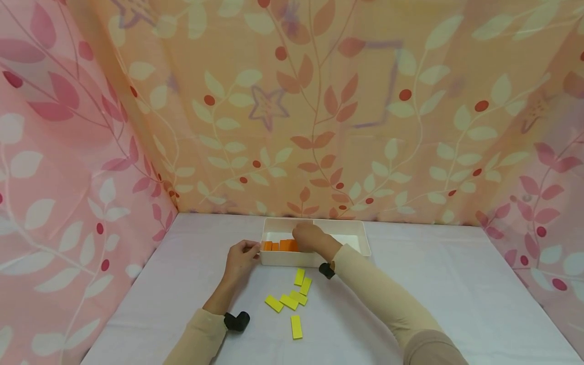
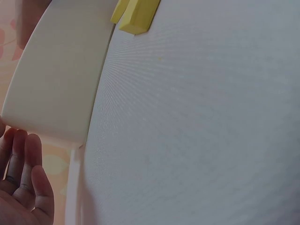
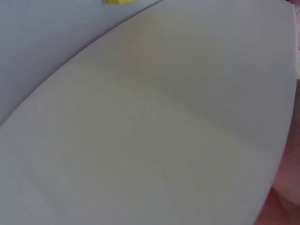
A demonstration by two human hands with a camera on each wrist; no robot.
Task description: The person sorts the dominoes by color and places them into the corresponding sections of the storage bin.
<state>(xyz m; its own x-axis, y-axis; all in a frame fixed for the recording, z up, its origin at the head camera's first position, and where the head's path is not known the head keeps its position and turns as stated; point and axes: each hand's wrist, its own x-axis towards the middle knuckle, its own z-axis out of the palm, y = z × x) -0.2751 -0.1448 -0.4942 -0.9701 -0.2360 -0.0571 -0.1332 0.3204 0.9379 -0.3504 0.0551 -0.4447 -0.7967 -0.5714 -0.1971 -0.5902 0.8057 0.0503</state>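
Observation:
A white box [image 1: 292,259] with a divider stands at the back of the table. Several orange blocks [image 1: 285,246] are lined up along the front wall of its left compartment. My right hand [image 1: 312,238] reaches over the front wall into the box, beside these blocks. Its fingertips are hidden, so whether it holds a block cannot be told. At the box's left end is my left hand [image 1: 241,259]. In the left wrist view its slightly bent fingers [image 2: 33,150] touch the end wall. Several flat yellow blocks [image 1: 289,302] lie scattered on the table before the box.
A white cloth [image 1: 447,294] covers the table. Patterned curtains [image 1: 219,152] enclose the back and both sides, with the back one close behind the box. One yellow block [image 1: 296,327] lies nearer to me than the others. Black wrist cameras [image 1: 236,321] sit on both wrists.

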